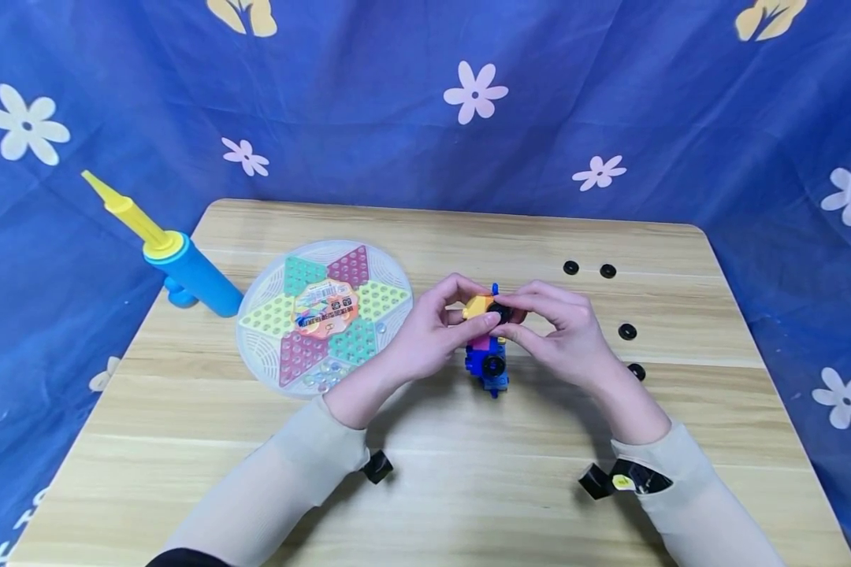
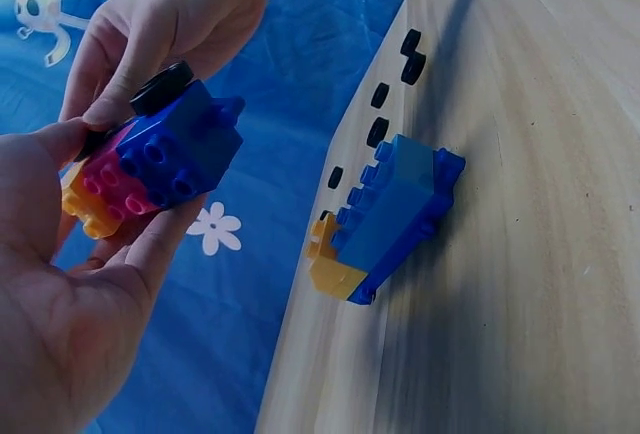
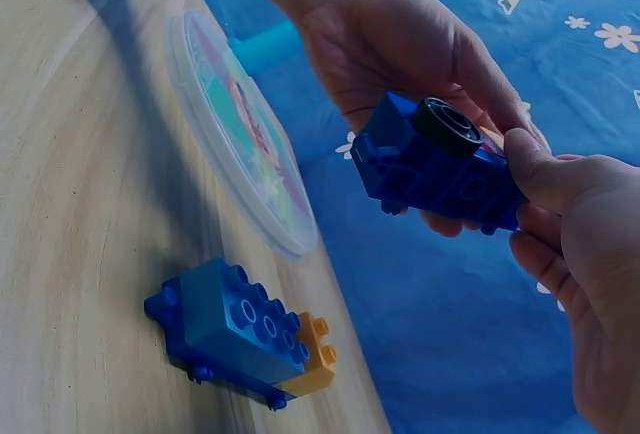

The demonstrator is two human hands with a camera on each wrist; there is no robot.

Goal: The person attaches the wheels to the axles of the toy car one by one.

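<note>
While my left hand (image 1: 432, 331) grips the block car (image 2: 180, 139), my right hand (image 1: 567, 331) pinches a wheel (image 1: 499, 313) against it — seemingly fitting it; next calls for a firm push.

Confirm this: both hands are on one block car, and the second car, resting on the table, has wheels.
Not so: the second car is wheelless; the right wrist view shows bare pegs. The left hand and right hand are indeed on the first car.
</note>
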